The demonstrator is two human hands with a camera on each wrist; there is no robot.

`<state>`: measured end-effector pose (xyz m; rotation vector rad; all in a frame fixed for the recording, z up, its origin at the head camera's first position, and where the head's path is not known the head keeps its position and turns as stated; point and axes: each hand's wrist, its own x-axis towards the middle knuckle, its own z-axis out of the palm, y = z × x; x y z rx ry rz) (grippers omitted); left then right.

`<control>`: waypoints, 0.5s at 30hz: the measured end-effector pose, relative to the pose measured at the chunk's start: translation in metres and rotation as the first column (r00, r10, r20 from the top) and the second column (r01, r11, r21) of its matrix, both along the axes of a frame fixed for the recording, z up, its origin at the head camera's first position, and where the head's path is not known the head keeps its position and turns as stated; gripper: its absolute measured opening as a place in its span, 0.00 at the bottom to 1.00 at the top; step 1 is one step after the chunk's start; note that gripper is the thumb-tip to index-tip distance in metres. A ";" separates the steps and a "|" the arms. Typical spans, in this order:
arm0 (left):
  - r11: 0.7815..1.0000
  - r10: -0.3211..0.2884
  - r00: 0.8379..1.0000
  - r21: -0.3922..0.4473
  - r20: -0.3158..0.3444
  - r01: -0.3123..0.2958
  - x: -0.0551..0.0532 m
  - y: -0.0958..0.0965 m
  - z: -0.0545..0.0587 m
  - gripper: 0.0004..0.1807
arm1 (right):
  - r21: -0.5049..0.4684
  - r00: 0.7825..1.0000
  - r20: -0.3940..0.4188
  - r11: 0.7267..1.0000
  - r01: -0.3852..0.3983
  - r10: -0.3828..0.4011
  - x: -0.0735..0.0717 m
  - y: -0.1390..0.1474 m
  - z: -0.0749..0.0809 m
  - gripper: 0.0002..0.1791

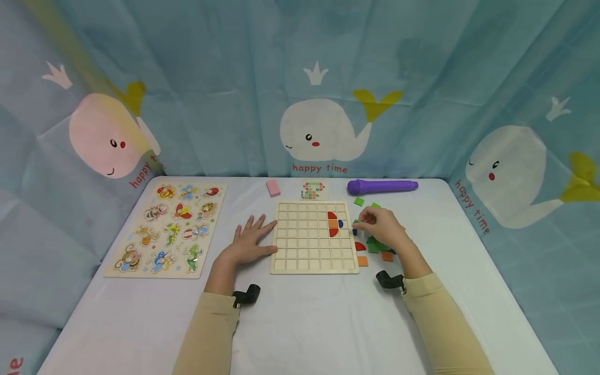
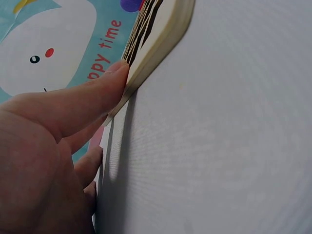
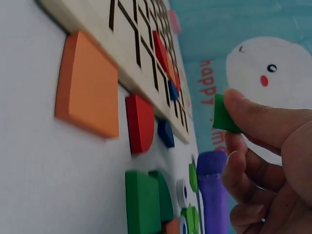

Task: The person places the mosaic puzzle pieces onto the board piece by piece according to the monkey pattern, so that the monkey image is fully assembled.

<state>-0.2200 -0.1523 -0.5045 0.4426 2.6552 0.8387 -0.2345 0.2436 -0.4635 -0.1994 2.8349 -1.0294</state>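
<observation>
A wooden grid board [image 1: 309,255] lies flat on the table, holding two red half-circle pieces [image 1: 332,215], an orange square [image 1: 333,223] and a blue half-circle [image 1: 340,224] near its right side. My left hand [image 1: 248,242] has its fingers spread on the table, the thumb touching the board's left edge. In the right wrist view a green piece [image 3: 223,114] is pinched between thumb and fingers of my right hand [image 3: 273,146]. That hand [image 1: 382,225] hovers over the loose pieces just right of the board.
Loose green squares [image 1: 373,248], a red half-circle [image 1: 360,246] and orange squares [image 1: 363,261] lie right of the board. Behind it are a pattern card [image 1: 312,190], a pink block [image 1: 273,188] and a purple toy microphone [image 1: 382,186]. An insect picture puzzle [image 1: 180,260] lies on the left.
</observation>
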 end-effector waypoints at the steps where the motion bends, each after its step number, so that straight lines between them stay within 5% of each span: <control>1: 1.000 0.001 1.000 -0.007 0.000 -0.001 0.000 0.000 0.000 0.46 | -0.003 1.000 -0.012 1.000 -0.004 0.004 0.000 -0.002 -0.001 0.13; 15: 1.000 0.008 1.000 -0.012 -0.003 -0.008 0.001 0.001 0.002 0.46 | -0.042 0.995 -0.027 0.995 -0.093 0.092 -0.003 -0.038 -0.004 0.10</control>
